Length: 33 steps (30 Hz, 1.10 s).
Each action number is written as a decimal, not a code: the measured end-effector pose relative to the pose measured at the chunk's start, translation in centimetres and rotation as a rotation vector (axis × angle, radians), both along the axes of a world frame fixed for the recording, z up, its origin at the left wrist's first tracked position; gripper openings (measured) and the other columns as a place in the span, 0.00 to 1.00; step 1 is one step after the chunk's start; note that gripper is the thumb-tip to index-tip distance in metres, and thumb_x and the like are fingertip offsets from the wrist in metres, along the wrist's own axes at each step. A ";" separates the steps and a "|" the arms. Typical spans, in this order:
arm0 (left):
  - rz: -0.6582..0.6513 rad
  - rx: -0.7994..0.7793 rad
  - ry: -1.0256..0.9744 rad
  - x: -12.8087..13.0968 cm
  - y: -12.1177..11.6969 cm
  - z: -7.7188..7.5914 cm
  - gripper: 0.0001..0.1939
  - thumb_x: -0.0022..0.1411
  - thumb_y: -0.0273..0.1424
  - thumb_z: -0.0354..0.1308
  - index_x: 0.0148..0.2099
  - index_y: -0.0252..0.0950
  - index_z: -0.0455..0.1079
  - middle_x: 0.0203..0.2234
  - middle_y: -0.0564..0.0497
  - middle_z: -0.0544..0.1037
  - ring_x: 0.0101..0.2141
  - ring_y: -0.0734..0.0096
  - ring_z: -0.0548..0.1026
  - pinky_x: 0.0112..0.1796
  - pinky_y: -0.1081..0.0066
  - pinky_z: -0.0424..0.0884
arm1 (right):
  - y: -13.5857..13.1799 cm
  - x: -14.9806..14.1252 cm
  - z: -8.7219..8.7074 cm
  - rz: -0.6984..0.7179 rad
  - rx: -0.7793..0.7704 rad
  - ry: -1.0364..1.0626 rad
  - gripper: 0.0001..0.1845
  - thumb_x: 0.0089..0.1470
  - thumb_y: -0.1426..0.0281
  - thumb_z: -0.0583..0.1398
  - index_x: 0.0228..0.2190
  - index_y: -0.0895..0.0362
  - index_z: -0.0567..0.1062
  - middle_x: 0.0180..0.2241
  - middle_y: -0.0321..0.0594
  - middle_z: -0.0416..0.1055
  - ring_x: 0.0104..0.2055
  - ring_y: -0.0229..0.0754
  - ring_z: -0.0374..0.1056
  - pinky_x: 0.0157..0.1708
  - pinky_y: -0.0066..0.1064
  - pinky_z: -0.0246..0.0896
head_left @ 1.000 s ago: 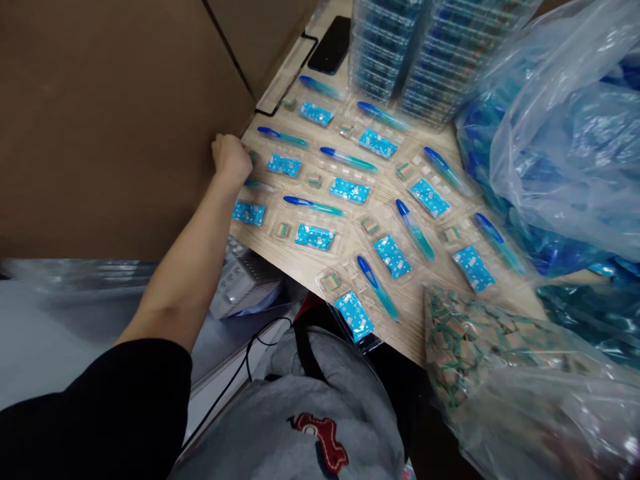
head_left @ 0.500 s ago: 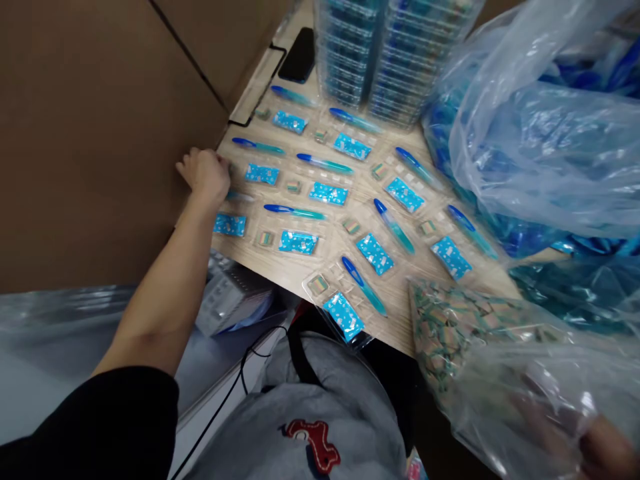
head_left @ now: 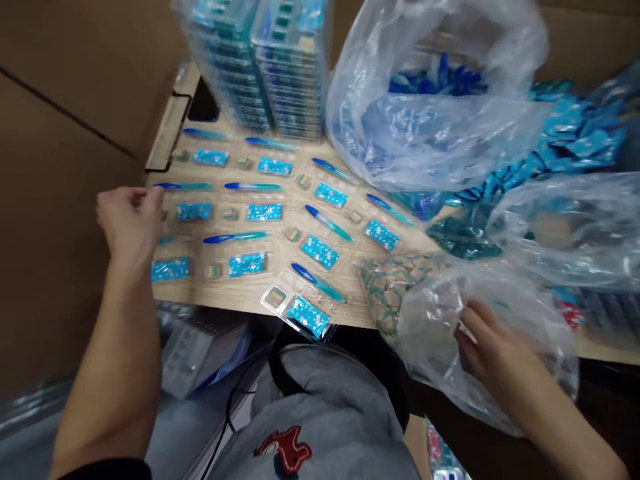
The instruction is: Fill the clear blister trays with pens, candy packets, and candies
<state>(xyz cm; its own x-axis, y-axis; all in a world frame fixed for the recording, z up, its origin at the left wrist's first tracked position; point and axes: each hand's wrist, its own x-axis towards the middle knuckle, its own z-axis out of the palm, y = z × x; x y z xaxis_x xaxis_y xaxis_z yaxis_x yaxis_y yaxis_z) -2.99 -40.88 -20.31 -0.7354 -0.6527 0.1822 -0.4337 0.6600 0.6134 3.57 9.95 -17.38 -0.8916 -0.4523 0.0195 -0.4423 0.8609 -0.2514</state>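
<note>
Fingers of right hand (head_left: 493,353), newly showing clearly, curling at mouth of piece bag (head_left: 425,307), seemingly gaining access; whether gripping, cannot tell. Fingers of left hand (head_left: 131,220) curling well left of bag, hiding any hold. Filled trays (head_left: 267,299) lying left of bag, leftmost partly covered.

Clear trays (head_left: 289,289): shallow plastic, lying flat and face up before me in uneven rows, the one nearest me askew.
Pens (head_left: 317,283): dark blue running into teal, each along one side of its tray.
Packets (head_left: 309,315): bright blue, white-specked, beside the pens.
Striped blocks (head_left: 276,297): small, in a corner compartment.
Clear bag (head_left: 433,313): on my right, slumped, mouth open, more blocks inside.
</note>
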 end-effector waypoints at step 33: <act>-1.447 0.079 0.293 2.9 30.3 7.4 0.09 0.70 0.30 0.53 0.47 0.42 0.74 0.45 0.51 0.80 0.48 0.72 0.78 0.49 0.72 0.73 | 7.1 -13.7 4.4 -0.501 -0.153 -0.202 0.05 0.61 0.72 0.62 0.35 0.61 0.78 0.37 0.42 0.78 0.41 0.42 0.75 0.47 0.38 0.70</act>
<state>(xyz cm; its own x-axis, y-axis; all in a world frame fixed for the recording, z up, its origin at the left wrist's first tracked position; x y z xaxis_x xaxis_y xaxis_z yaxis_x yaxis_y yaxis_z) -0.04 -10.54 -12.91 -0.6849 0.5845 0.4351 0.7002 0.3626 0.6151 -10.12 17.01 -12.97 -0.9897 0.0226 -0.1415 0.0817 0.9004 -0.4274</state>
